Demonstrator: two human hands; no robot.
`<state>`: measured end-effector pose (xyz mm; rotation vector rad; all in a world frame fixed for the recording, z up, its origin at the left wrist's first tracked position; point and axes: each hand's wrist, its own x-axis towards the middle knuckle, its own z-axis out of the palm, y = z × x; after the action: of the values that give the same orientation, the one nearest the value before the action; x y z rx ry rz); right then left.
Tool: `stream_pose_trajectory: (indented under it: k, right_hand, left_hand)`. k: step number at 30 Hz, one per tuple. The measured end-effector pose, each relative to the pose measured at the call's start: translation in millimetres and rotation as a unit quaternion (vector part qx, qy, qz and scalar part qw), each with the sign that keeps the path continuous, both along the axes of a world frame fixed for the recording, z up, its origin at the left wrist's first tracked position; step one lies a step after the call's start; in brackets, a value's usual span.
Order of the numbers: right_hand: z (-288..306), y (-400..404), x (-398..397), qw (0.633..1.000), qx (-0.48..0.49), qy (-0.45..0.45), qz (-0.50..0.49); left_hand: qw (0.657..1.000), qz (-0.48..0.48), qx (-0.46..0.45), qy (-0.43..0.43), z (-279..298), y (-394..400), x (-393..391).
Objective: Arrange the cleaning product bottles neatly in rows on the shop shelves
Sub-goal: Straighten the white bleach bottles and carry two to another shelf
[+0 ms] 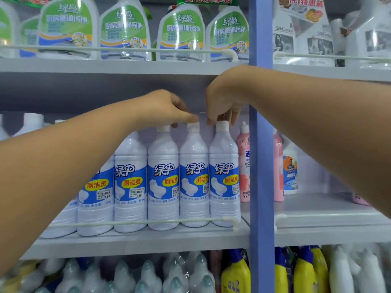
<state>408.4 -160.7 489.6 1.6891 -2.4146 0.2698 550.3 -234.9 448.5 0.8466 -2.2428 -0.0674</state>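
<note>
Pinching neighbouring white caps, the left hand (167, 108) and right hand (224, 98) square the toilet-cleaner bottles (194, 178) into line behind the rail (148, 222).

Count on the middle shelf (135, 240): six white toilet-cleaner bottles (163, 182) with blue labels in the front row, the leftmost partly hidden behind the forearm. Two hands are up at the caps, the left hand (167, 108) and the right hand (224, 98). Two pink bottles (243, 163) stand by the blue upright (261, 144), one each side, plus one small white bottle (290, 170) with an orange and blue label. Up top, four green-labelled spray bottles (124, 30) in full view, more cut off at left. Below, three yellow bottles (236, 273); the wrapped clear ones are too blurred to count.
</note>
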Motion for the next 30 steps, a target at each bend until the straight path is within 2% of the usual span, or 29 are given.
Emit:
stream_pose_trajectory:
  k: [4,6,10,13,16,18,20,25,30]
  right_hand:
    - [-20,32,15,0.982,-0.181,0.046,0.028]
    - [-43,47,19,0.967,-0.244,0.029,0.067]
    - [-112,74,21,0.918,-0.326,-0.123,0.19]
    - [-180,93,20,0.854,-0.364,-0.275,0.251]
    - [-246,112,15,0.801,-0.376,-0.384,0.263]
    - [-285,127,7,0.775,-0.385,-0.442,0.237]
    - [-320,142,-4,0.766,-0.388,-0.481,0.179]
    - [-384,167,-48,0.777,-0.404,-0.483,-0.009]
    - [-405,208,-95,0.797,-0.364,-0.475,-0.08]
  left_hand:
    - [0.989,-0.035,-0.022,0.14,-21,20,24]
    - [0.982,-0.041,-0.03,0.181,-42,30,37]
    - [0.958,-0.063,0.006,0.28,-107,47,54]
    - [0.916,-0.128,0.079,0.372,-170,61,53]
    - [0.873,-0.178,0.17,0.42,-236,78,41]
    - [0.845,-0.212,0.229,0.434,-278,89,28]
    - [0.831,-0.232,0.271,0.426,-318,100,12]
    - [0.826,-0.245,0.357,0.362,-385,121,-30]
    - [0.796,-0.254,0.447,0.321,-413,154,-73]
